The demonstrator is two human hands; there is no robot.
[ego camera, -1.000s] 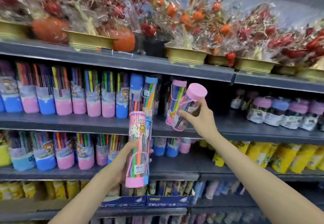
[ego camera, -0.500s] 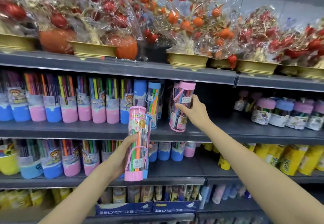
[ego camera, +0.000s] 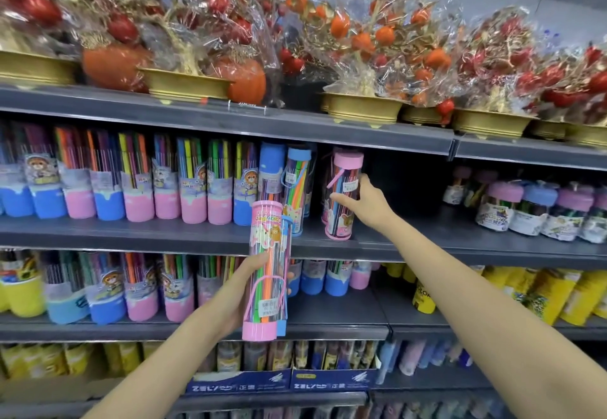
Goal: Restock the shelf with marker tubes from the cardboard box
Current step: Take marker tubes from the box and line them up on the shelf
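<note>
Nearest the camera, in the lower centre of the frame, two tall tubes were held upright together by the left hand (ego camera: 241,290): a pink tube (ego camera: 265,271) in front and a blue tube (ego camera: 285,274) just behind it, only its edge visible. The fingers of that hand were curled round the tubes from the left, with fingertips seen past their right side. Both tubes were held in front of the shelving, apart from it.

Farther in, at centre right, the right hand (ego camera: 364,202) was stretched to the middle shelf (ego camera: 164,233). A pink-capped tube (ego camera: 341,195) was clasped there, the thumb laid across its front and the fingers curled round its right side. The tube stood nearly upright with its base on the shelf's front edge. Just left of it, with a narrow gap between, another blue-capped tube (ego camera: 297,188) was seen leaning slightly at the end of a row of marker tubs (ego camera: 138,179) that ran to the left edge of the frame.

To the right of the hand a dark stretch of shelf was left bare, and beyond it short jars (ego camera: 532,208) with pink and blue lids were ranged at the right edge.

On the lower shelf more tubs and yellow packs (ego camera: 538,294) were stacked. On the top shelf, across the upper frame, cellophane-wrapped fruit trees (ego camera: 358,34) in gold pots were lined up.
</note>
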